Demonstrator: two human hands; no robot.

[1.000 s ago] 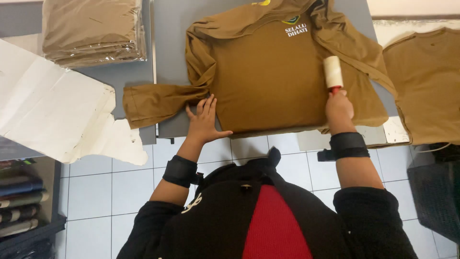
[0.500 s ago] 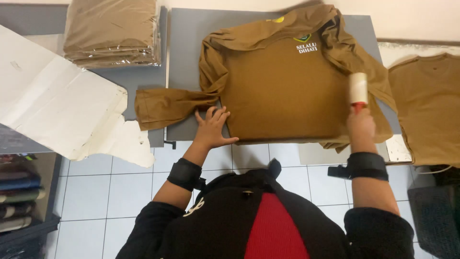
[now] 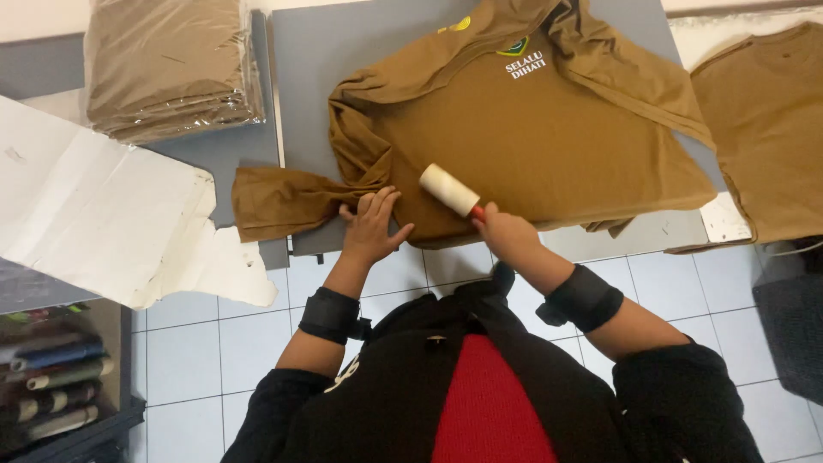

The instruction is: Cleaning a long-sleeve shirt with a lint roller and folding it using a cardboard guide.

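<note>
Currently a brown long-sleeved shirt (image 3: pixel 549 146) is spread flat on the grey bench (image 3: pixel 343 51), its hem at the near edge. It is pinned near the bunched sleeve by the left hand (image 3: pixel 373 225), whose fingers lie flat and slightly apart. A lint roller (image 3: pixel 449 189) is gripped by the right hand (image 3: pixel 506 236), fingers clamped round its red handle, with the white roll laid on the fabric. Should the pinning pressure be eased, the cloth could be dragged into wrinkles by the sticky roll.
</note>
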